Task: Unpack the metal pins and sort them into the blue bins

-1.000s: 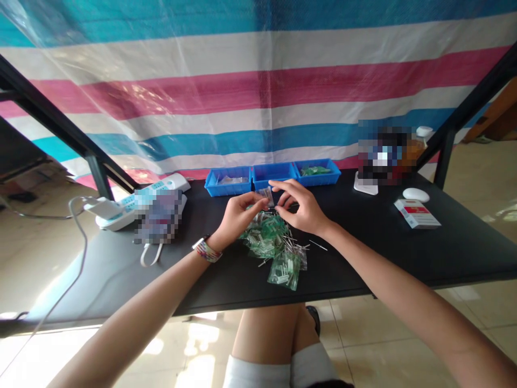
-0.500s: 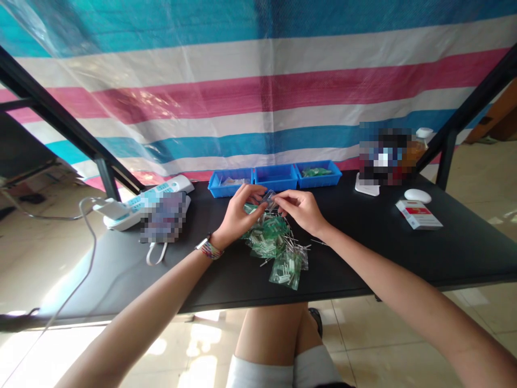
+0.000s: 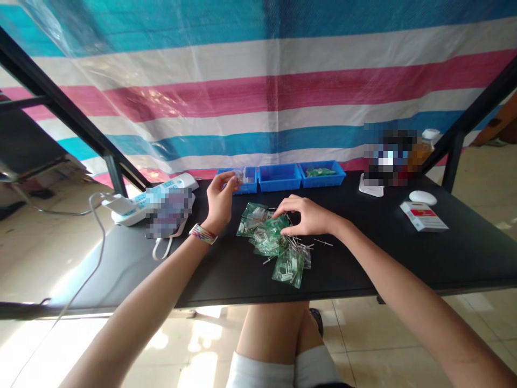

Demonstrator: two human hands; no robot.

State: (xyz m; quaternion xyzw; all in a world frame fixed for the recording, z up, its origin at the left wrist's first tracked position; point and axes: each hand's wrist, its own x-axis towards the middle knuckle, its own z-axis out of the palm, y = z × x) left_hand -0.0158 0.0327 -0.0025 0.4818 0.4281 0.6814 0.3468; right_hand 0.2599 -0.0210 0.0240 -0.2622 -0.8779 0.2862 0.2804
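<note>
My left hand [image 3: 221, 198] pinches a clear plastic bag [image 3: 241, 175] over the left blue bin [image 3: 251, 187]. Over the pile of small green plastic bags [image 3: 269, 237] is my right hand [image 3: 305, 215], its fingers curved and apart with nothing seen between them. White pieces show inside the green bags. Thin metal rivets [image 3: 323, 242] lie loose around the pile, some beside its right edge. The middle blue bin [image 3: 280, 179] stands behind the pile, and the right blue bin [image 3: 323, 180] contains green bags [image 3: 319, 172].
At the left lie a white power strip [image 3: 161, 194] with a plugged-in cable and a blurred-out object [image 3: 168, 213]. To the right are a small box [image 3: 424, 216], a white rounded item [image 3: 422, 198] and a bottle [image 3: 428, 143]. A striped sheet [image 3: 258, 70] hangs behind the table.
My hands have moved apart. The left one carried the clear bag to the left bin; the right one came down and nearer over the green bags, its fingers now parted.
</note>
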